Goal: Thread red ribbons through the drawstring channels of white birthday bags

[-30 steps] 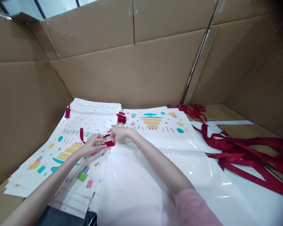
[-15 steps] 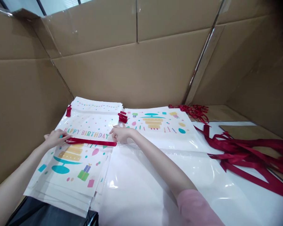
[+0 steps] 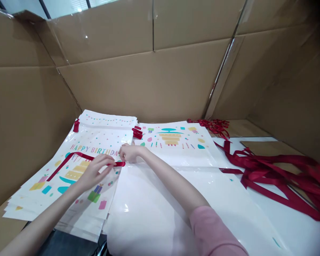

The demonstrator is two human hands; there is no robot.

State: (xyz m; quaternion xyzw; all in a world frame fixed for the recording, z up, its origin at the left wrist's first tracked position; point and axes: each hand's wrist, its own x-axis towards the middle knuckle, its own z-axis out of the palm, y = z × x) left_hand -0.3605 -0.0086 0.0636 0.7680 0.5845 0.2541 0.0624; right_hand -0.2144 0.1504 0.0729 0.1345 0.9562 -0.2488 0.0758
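A stack of white printed plastic bags reading HAPPY BIRTHDAY lies on the left. Across the top bag runs a dark red ribbon; its left part bends down toward me and lies loose. My left hand pinches this ribbon near its right end, over the cake print. At the stack's right edge, beside the lettering, my right hand has its fingers curled closed; what is between them is hidden. Red ribbon loops stick out from the stack's right side, and a red ribbon piece shows at its left edge.
More white bags with an upside-down cake print lie at the middle and right. Long loose red ribbons spread over the right side, with a thinner red tangle behind. Tall cardboard walls enclose the table at back and sides.
My left hand has moved right along the ribbon, from its left end to near its right end. The freed left part has dropped toward me. My right hand stays about the same place.
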